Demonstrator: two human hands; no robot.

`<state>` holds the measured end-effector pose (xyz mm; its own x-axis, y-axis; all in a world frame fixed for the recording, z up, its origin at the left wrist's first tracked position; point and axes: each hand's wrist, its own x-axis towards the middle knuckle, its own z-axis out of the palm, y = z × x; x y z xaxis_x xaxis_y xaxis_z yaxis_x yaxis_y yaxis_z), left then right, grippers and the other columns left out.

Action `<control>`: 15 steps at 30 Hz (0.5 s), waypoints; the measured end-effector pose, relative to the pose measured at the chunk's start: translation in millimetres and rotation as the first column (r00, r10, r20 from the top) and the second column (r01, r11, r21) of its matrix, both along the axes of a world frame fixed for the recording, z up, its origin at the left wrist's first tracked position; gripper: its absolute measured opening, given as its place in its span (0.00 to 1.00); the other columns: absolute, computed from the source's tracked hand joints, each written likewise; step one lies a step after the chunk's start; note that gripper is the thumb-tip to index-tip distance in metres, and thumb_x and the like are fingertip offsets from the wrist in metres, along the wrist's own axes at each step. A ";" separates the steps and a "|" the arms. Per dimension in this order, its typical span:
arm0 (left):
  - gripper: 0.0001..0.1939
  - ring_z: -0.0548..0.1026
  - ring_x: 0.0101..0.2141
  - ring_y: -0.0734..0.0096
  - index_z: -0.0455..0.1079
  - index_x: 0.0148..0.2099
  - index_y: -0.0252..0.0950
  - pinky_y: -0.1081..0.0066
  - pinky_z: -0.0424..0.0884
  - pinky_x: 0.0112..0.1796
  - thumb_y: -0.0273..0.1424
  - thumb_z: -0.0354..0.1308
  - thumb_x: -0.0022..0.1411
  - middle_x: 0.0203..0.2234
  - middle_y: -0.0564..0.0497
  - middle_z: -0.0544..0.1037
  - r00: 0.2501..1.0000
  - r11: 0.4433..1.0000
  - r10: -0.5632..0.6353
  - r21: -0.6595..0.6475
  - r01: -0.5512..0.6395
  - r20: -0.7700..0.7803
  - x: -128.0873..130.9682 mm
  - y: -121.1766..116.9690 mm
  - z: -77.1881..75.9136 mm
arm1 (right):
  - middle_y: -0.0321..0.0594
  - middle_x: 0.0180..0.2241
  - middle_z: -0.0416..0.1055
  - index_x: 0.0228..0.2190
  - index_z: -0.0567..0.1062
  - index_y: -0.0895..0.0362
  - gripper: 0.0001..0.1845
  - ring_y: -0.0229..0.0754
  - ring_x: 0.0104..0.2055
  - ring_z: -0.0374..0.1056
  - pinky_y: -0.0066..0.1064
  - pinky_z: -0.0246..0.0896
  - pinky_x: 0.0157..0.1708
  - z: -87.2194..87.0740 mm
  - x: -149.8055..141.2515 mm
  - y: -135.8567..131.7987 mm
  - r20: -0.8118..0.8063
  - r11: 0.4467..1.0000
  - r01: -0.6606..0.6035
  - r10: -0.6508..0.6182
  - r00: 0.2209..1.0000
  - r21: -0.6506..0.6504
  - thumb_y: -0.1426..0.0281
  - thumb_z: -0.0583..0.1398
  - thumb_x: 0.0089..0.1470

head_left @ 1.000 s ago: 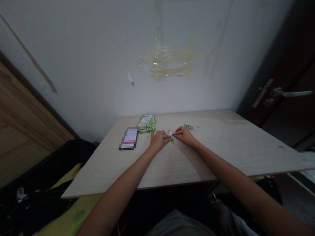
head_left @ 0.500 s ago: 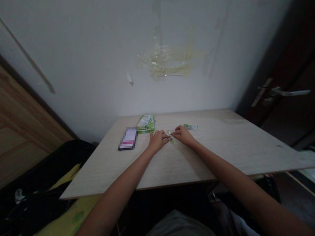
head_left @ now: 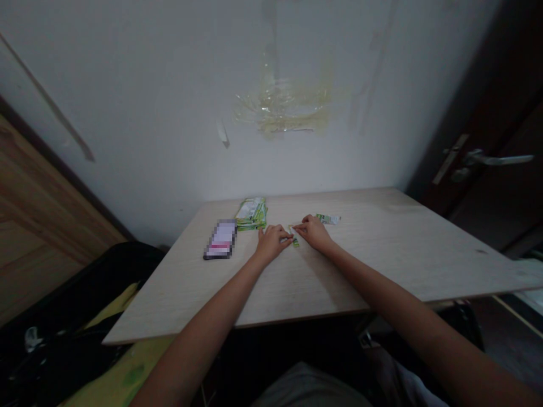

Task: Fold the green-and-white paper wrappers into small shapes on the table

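Both my hands rest on the pale wooden table [head_left: 382,265] near its far side. My left hand [head_left: 271,242] and my right hand [head_left: 314,233] meet at a small green and white strip [head_left: 293,236] lying on the table. Fingertips of both hands press or pinch its ends, with the fingers curled. A second small green and white packet [head_left: 327,219] lies just beyond my right hand. A stack of green packets [head_left: 253,213] sits beyond my left hand, near the wall.
A phone [head_left: 221,240] lies left of my left hand. The white wall with tape remains stands right behind the table. A dark door with a metal handle [head_left: 487,160] is at the right. A black bag [head_left: 72,322] lies at the lower left.
Almost nothing differs. Both hands stay on the small strip, and the view has shifted very slightly.
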<state>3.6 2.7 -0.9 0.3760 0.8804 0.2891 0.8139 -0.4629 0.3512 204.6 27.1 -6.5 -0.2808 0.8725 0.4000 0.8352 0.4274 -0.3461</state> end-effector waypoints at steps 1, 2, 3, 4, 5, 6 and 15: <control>0.11 0.70 0.51 0.57 0.80 0.45 0.50 0.46 0.51 0.59 0.42 0.59 0.65 0.43 0.51 0.78 1.000 1.000 0.000 0.002 0.000 0.000 -0.2 0.3 -0.5 | 0.49 0.44 0.72 0.45 0.83 0.50 0.15 0.48 0.47 0.67 0.38 0.59 0.52 0.4 -1.0 -0.8 0.007 1.000 0.007 -0.007 1.000 0.003 0.61 0.59 0.63; 0.11 0.70 0.51 0.57 0.80 0.45 0.49 0.46 0.51 0.59 0.42 0.59 0.65 0.43 0.51 0.78 1.000 1.000 0.000 0.004 0.000 0.000 -0.4 0.6 -0.9 | 0.50 0.44 0.72 0.46 0.82 0.50 0.15 0.49 0.47 0.67 0.38 0.59 0.52 0.6 -1.8 -1.4 0.014 1.000 0.012 -0.013 1.000 0.006 0.62 0.59 0.63; 0.11 0.70 0.51 0.57 0.80 0.45 0.49 0.46 0.51 0.59 0.42 0.59 0.66 0.43 0.51 0.78 1.000 1.000 0.000 0.006 0.000 0.000 -0.7 0.9 -1.4 | 0.50 0.44 0.71 0.47 0.82 0.50 0.15 0.49 0.47 0.67 0.38 0.59 0.52 0.5 -2.2 -1.7 0.017 1.000 0.016 -0.016 1.000 0.009 0.62 0.59 0.63; 0.11 0.70 0.51 0.57 0.80 0.45 0.49 0.46 0.51 0.58 0.43 0.59 0.66 0.43 0.51 0.78 1.000 1.000 -0.003 0.008 0.003 -0.001 -0.9 1.1 -1.8 | 0.50 0.44 0.71 0.48 0.82 0.50 0.15 0.49 0.47 0.67 0.39 0.59 0.52 0.3 -2.3 -1.7 0.015 1.000 0.018 -0.018 1.000 0.010 0.63 0.59 0.63; 0.11 0.70 0.51 0.57 0.80 0.45 0.49 0.46 0.51 0.58 0.43 0.59 0.66 0.43 0.51 0.78 1.000 1.000 -0.006 0.012 0.006 -0.003 -1.1 1.2 -2.0 | 0.50 0.44 0.71 0.48 0.81 0.49 0.15 0.49 0.48 0.66 0.39 0.59 0.52 -0.2 -1.9 -1.4 0.008 1.000 0.017 -0.017 1.000 0.009 0.63 0.59 0.63; 0.11 0.70 0.51 0.57 0.80 0.45 0.49 0.47 0.51 0.58 0.43 0.59 0.65 0.43 0.51 0.78 1.000 1.000 -0.007 0.015 0.007 -0.005 -1.2 1.1 -2.1 | 0.50 0.44 0.71 0.48 0.82 0.49 0.15 0.49 0.48 0.66 0.39 0.59 0.52 -0.9 -1.1 -0.8 -0.008 1.000 0.012 -0.012 1.000 0.006 0.63 0.59 0.63; 0.11 0.70 0.51 0.58 0.80 0.45 0.50 0.48 0.52 0.58 0.42 0.59 0.65 0.44 0.51 0.78 1.000 1.000 0.010 0.007 -0.010 -0.008 -0.4 0.2 -1.2 | 0.47 0.47 0.72 0.43 0.83 0.49 0.12 0.47 0.50 0.67 0.38 0.59 0.54 -7.0 4.0 5.5 -0.050 0.999 -0.049 0.049 0.998 -0.013 0.60 0.62 0.61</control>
